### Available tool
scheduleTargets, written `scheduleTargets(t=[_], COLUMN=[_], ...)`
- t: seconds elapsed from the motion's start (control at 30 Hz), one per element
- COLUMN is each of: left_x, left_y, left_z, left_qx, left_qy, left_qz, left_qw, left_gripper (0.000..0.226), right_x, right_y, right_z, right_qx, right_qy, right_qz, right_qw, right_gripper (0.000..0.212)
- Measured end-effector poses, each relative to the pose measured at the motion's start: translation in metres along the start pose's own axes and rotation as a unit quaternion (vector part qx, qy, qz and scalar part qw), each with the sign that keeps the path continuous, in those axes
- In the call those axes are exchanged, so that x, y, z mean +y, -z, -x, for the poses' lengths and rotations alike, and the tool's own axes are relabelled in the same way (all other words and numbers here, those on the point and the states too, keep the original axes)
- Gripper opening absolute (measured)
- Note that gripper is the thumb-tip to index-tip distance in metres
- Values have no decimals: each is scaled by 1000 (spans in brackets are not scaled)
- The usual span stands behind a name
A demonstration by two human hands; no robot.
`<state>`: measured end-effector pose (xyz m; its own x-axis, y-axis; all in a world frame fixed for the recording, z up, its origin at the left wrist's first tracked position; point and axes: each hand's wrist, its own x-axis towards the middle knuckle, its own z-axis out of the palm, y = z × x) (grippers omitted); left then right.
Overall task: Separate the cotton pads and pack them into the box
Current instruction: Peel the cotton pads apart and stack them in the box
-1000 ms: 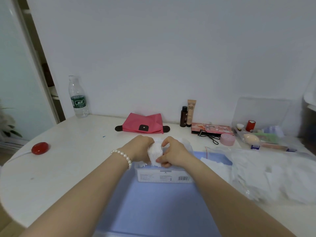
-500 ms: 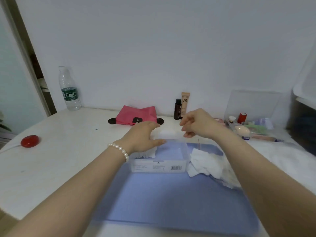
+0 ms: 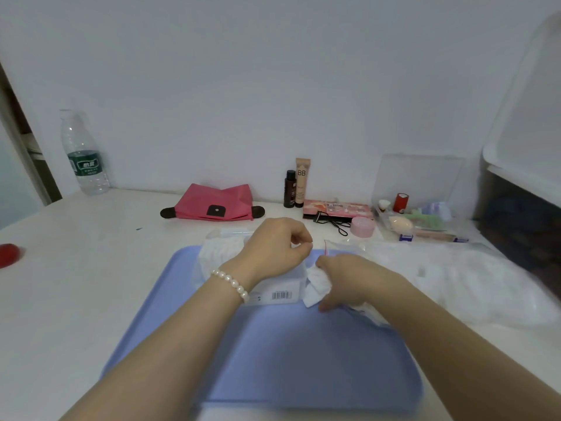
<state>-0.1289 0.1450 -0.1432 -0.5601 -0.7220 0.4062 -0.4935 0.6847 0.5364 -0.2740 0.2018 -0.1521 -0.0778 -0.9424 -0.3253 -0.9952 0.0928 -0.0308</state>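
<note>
Right hand [image 3: 349,279] now lowered beside the clear box [image 3: 282,287], soft white cotton pads [image 3: 317,287] gripped; left hand [image 3: 277,247] fingers curled, pinched.

- A plain white wall [image 3: 273,86] fills the back of the room under soft, even light.
- A white tabletop [image 3: 76,268] with a rounded left edge runs up to the wall.
- A dark doorway gap [image 3: 27,141] shows at far left beside a pale frame.
- A white cabinet edge [image 3: 522,147] rises at far right above a dark recess.
</note>
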Motion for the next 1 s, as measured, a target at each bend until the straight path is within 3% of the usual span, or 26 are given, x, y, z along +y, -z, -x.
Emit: scheduleTargets(t=[0.07,0.23,0.4,0.53,0.63,0.87,1.0], left_x=[-2,-6,-10,-11,-12,-14,3], left_y=[-2,-3,-4,-5,-7,-10,-15], left_z=[0,-1,-2,-1,0,5,9], left_qx=[5,43,80,86,107,97,46], left_qy=[5,26,56,62,67,91,84], left_qz=[15,82,163,202,245,273,271], left_qw=[1000,995,982,974,961,953,958], left_gripper=[12,10,14,15,11,11,17], right_x=[2,13,20,25,30,37,31], right_y=[2,13,24,38,44,45,45], right_z=[-1,-9,-7,2,6,7,6], right_qx=[31,85,213,293,351,318,323], right_qy=[7,2,-44,-61,-54,-36,-13], right_qz=[-20,-34,-60,-180,-250,-264,-334], right_qw=[999,996,974,937,901,910,886], right_gripper=[31,12,34,16,15,10,23])
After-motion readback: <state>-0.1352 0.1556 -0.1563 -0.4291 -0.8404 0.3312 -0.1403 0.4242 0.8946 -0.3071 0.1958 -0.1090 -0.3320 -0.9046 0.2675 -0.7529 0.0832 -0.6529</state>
